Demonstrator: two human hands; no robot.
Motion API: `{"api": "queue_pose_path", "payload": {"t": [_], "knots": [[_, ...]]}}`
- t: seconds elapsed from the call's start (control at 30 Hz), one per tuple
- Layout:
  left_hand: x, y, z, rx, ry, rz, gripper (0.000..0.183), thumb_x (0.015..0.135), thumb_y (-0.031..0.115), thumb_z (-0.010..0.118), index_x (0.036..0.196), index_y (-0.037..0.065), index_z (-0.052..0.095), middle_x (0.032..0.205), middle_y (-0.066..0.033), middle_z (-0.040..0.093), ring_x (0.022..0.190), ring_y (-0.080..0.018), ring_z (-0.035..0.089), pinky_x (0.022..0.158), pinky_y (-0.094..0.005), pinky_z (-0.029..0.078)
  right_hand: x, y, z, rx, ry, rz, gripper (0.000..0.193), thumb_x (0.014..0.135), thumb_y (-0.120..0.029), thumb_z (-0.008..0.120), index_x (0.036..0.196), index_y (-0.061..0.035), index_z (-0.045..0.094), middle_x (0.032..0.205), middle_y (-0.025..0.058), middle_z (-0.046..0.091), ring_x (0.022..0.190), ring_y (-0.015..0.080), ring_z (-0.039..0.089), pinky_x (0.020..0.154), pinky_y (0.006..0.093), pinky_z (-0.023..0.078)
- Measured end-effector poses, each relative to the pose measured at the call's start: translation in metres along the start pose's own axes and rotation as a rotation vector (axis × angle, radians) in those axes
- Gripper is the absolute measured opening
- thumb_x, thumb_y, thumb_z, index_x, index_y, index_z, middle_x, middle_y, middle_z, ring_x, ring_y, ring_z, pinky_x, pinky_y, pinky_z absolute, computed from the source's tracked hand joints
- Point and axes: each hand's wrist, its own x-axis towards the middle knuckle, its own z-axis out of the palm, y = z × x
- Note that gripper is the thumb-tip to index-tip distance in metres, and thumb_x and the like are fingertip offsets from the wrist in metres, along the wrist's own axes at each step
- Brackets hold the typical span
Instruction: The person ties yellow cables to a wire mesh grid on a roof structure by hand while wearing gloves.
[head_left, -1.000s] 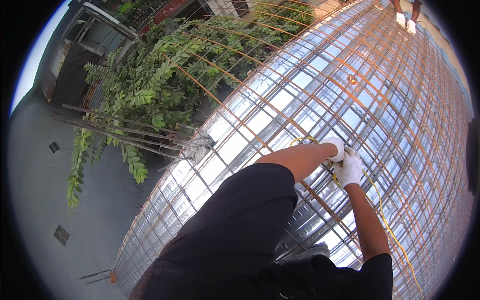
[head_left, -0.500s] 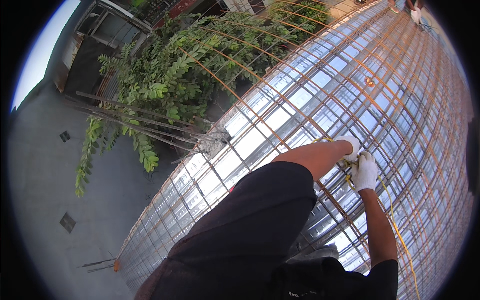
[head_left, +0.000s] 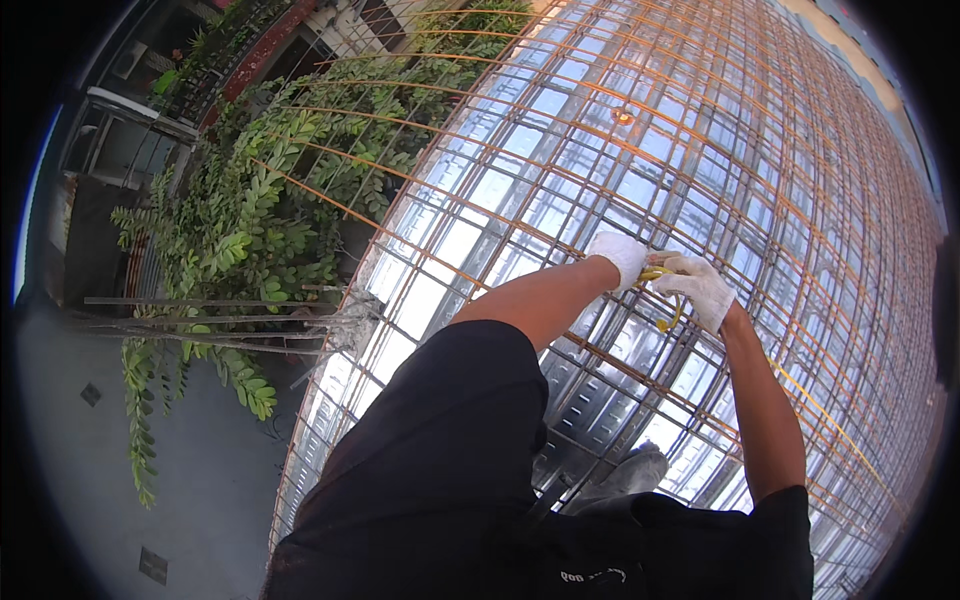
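Both hands wear white knit gloves and meet over a grid of rusty reinforcing bars. In my left hand, closed fingers grip a yellow cord, with a loop of it bending down beside them. My right hand pinches the same cord from the right, its fingertips nearly touching the left hand. A thin yellow line shows past my right forearm, running toward the lower right. Exactly how the cord is wound between the fingers is hidden by the gloves.
Shiny ribbed metal decking lies under the bars. A grey shoe is below my hands. Bar ends jut past the left edge, near leafy branches and several longer projecting bars. A grey surface lies lower down on the left.
The view has swung, so the grid and plants sit further left. My hands remain together; the right has turned more toward the left, and the cord's loop now shows below them.
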Motion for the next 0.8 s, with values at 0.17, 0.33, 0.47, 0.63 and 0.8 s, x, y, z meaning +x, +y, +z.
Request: {"api": "queue_pose_path", "payload": {"t": [0.17,0.33,0.47,0.63,0.8], "knots": [[0.013,-0.058,0.008,0.066,0.06,-0.078,0.025,0.093,0.025,0.069,0.104,0.007,0.081,0.099,-0.0186,0.079,0.096,-0.0376,0.077,0.084,-0.0471,0.061,-0.016,-0.055,-0.052,0.77,0.207,-0.265,0.038,0.101,-0.026,0.068,0.124,0.0038,0.073,0.139,0.0161,0.069,0.113,0.0256,0.068,0.103,0.0374,0.055],[0.012,-0.057,-0.002,-0.202,-0.024,0.12,0.039,0.09,0.034,0.074,0.116,0.005,0.077,0.116,-0.0182,0.077,0.11,-0.0341,0.074,0.095,-0.0438,0.058,-0.041,-0.089,-0.169,-0.17,0.855,-1.13,0.037,0.099,-0.024,0.062,0.132,-0.0088,0.072,0.119,0.0149,0.074,0.12,0.0275,0.065,0.095,0.0411,0.056],[-0.005,-0.029,0.018,-0.563,-0.134,0.027,0.062,0.086,0.03,0.079,0.14,0.004,0.064,0.124,-0.0189,0.074,0.111,-0.0316,0.072,0.097,-0.0405,0.056,-0.057,-0.115,-0.142,-0.15,1.078,-0.249,0.035,0.098,-0.031,0.073,0.117,-0.0024,0.077,0.104,0.0066,0.075,0.088,0.0159,0.067,0.087,0.0344,0.056],[-0.005,-0.012,0.025,-0.542,-0.02,-0.01,0.063,0.086,0.03,0.079,0.14,0.002,0.062,0.118,-0.0177,0.075,0.108,-0.0298,0.072,0.095,-0.0399,0.056,-0.006,-0.015,-0.096,-0.295,0.64,0.105,0.045,0.091,-0.041,0.073,0.123,-0.0103,0.077,0.121,0.0161,0.076,0.112,0.0324,0.071,0.1,0.0426,0.055],[0.012,-0.014,0.008,-0.303,-0.233,-0.05,0.038,0.093,0.03,0.07,0.118,0.001,0.077,0.103,-0.0183,0.077,0.09,-0.0273,0.076,0.084,-0.041,0.06,0.011,-0.001,-0.024,-0.607,0.177,0.125,0.039,0.09,-0.039,0.079,0.117,-0.0107,0.078,0.115,0.016,0.077,0.109,0.0341,0.072,0.098,0.044,0.056]]}}
